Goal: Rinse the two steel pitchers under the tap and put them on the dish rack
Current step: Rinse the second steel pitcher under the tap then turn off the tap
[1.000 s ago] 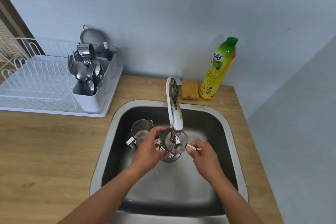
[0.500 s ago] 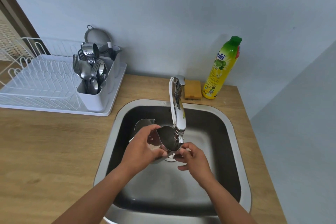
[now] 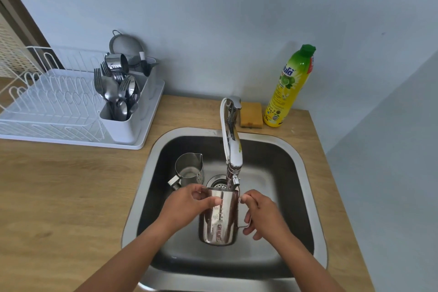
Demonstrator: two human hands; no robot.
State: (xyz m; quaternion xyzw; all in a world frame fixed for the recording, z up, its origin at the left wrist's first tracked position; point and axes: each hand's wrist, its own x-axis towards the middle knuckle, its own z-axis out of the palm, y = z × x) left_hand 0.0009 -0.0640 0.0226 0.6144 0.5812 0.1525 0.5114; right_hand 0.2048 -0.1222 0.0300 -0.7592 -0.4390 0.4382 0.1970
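I hold one steel pitcher [image 3: 219, 218] upright over the sink [image 3: 305, 173], its mouth just under the tap's spout [image 3: 233, 163]. My left hand [image 3: 187, 206] grips its rim and upper wall from the left. My right hand [image 3: 263, 213] holds its handle on the right side. A thin stream seems to run from the spout into it. The second steel pitcher [image 3: 189, 168] stands upright on the sink floor at the back left, apart from both hands. The white dish rack [image 3: 47, 106] sits on the counter to the left.
A cutlery holder [image 3: 120, 99] packed with forks, spoons and a steel cup fills the rack's right end. A sponge [image 3: 251, 115] and a green-yellow dish soap bottle [image 3: 289, 87] stand behind the sink. The drain strainer [image 3: 216, 181] lies behind the held pitcher. Wooden counter [image 3: 71, 197] surrounds the sink.
The pitcher in my hands has turned from tilted, mouth toward me, to upright under the spout. My right hand has moved onto its handle, so the second pitcher shows fully.
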